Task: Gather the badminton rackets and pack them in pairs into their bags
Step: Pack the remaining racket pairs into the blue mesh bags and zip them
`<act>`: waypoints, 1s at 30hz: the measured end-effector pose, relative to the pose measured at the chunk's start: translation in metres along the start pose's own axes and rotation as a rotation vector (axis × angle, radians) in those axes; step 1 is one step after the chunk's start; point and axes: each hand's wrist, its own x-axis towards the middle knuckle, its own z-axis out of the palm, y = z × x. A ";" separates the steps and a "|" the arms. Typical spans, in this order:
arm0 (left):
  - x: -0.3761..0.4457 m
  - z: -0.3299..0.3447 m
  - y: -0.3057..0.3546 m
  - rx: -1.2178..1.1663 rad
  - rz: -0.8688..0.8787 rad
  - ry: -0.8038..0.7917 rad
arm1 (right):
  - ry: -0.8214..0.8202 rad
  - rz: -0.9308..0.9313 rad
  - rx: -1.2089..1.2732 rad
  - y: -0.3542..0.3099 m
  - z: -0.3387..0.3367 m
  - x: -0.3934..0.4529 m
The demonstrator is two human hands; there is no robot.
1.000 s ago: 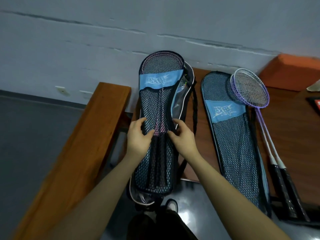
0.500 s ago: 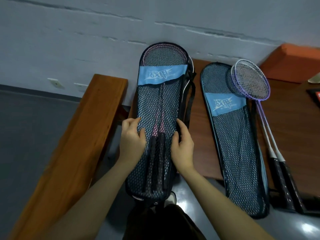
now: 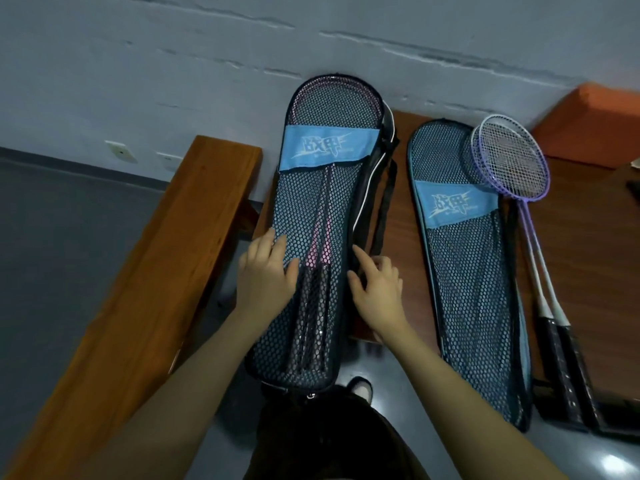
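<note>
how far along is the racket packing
Done: one pair of rackets sits inside the left bag. In hand: the left hand rests on that bag, and the right hand is at its edge. Left: the purple rackets lie beside the right bag, still unpacked.

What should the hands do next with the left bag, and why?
Probably close the left bag: a pink racket pair already lies inside, the right hand is at its right edge, where the flap looks open, and the left hand presses the mesh.
</note>
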 end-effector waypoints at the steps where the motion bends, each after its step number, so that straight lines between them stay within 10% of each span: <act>1: 0.001 0.000 0.008 0.001 0.042 0.017 | 0.018 -0.019 0.028 0.005 -0.006 0.001; 18: 0.058 0.113 0.269 -0.043 0.180 -0.305 | 0.148 0.164 0.062 0.248 -0.133 0.047; 30: 0.095 0.188 0.317 0.012 0.191 -0.480 | 0.136 0.209 0.094 0.277 -0.132 0.058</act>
